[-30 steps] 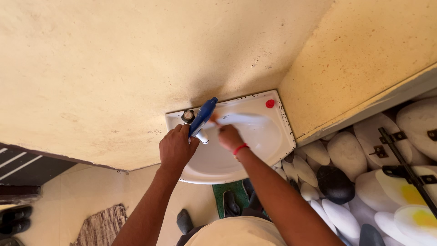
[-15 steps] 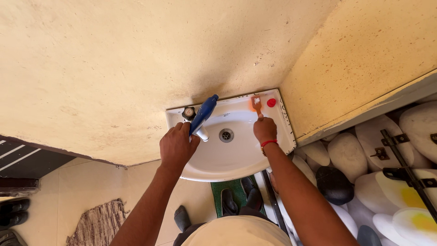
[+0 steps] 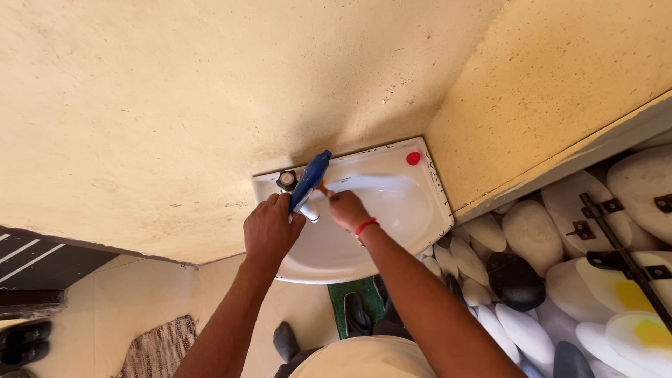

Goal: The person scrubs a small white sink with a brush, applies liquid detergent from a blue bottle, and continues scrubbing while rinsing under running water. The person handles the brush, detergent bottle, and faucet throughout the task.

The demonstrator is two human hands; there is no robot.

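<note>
Rough yellow plaster walls (image 3: pixel 175 105) meet in a corner, filling the upper view from nine o'clock round to two o'clock. Fixed into that corner, at the centre, is a small white washbasin (image 3: pixel 413 210), seen from above. On the basin's back ledge, toward ten o'clock of the bowl, stands a metal tap (image 3: pixel 287 180). A blue-handled tool (image 3: pixel 311 179) lies slanted across the tap, its top pointing to one o'clock. The left hand (image 3: pixel 269 234) comes up from six o'clock with fingers curled tight around the tool's lower end. The right hand (image 3: pixel 348 208), with a red band (image 3: pixel 365 225) on its wrist, sits just beside it at three o'clock, fingers pinched closed on a small orange piece (image 3: pixel 323 187) that touches the tool; what the piece is cannot be told. A red round cap (image 3: pixel 413 158) rests on the ledge at the basin's one o'clock corner. Pebble-patterned tiling (image 3: pixel 532 224) covers the area at four o'clock. Below the basin, at six o'clock, lies a green mat (image 3: pixel 343 297), and a woven rug (image 3: pixel 157 350) lies at seven o'clock.
</note>
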